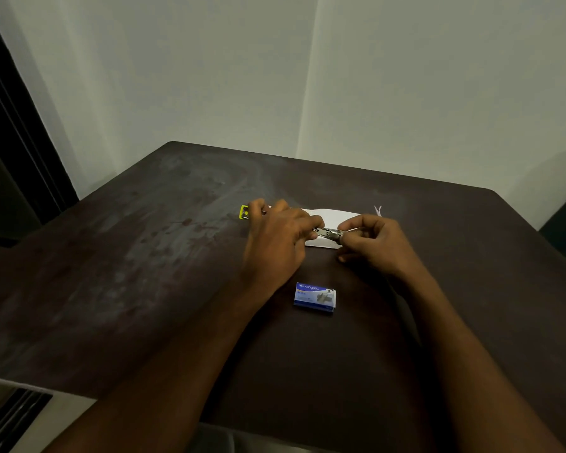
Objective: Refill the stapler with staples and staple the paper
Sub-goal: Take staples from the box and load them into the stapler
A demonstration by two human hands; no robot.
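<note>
Head view shows me both hands over the dark table [144, 256]: my left hand [275, 243] is closed around the stapler [327, 233], its yellow end [244, 212] poking out past the fingers. My right hand [370, 240] pinches the stapler's metal tip above the white paper [334, 214]. The blue staple box [315, 297] lies nearer me, apart from both hands.

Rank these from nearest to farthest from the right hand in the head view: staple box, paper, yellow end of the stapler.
1. Paper: under and just behind the right hand.
2. Staple box: nearer the person, slightly left.
3. Yellow end of the stapler: far left, beyond the left hand.
</note>
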